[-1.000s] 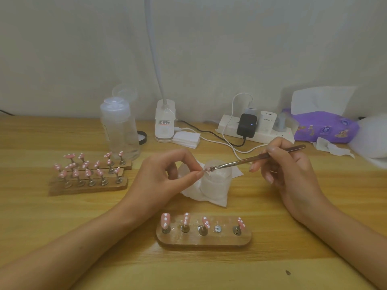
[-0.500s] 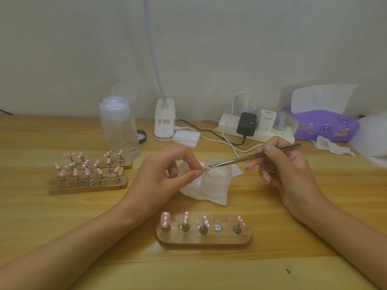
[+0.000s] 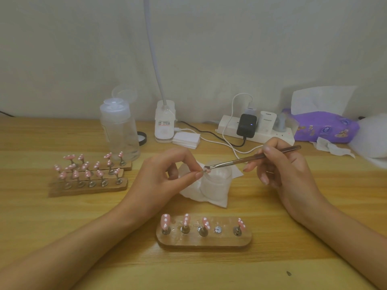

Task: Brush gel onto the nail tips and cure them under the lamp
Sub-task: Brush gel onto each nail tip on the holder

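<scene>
My left hand (image 3: 165,176) pinches a small stand bearing a pink nail tip (image 3: 204,170) between thumb and fingers, just above a frosted jar (image 3: 217,181). My right hand (image 3: 280,172) grips a thin brush (image 3: 251,159), whose bristles touch the held tip. In front of me lies a wooden holder (image 3: 204,240) carrying several pink tips with white dots and one bare metal socket. The white lamp base (image 3: 164,126) with its gooseneck stands at the back.
Wooden holders (image 3: 88,187) with several pink tips sit at the left. Behind them stands a clear pump bottle (image 3: 119,130). A power strip (image 3: 253,130) with chargers and cables, a purple tissue pack (image 3: 322,126) and crumpled tissues lie at the back right. A tissue (image 3: 209,197) lies under the jar.
The brush tip has shifted slightly over the held nail tip. Both hands stay almost in place.
</scene>
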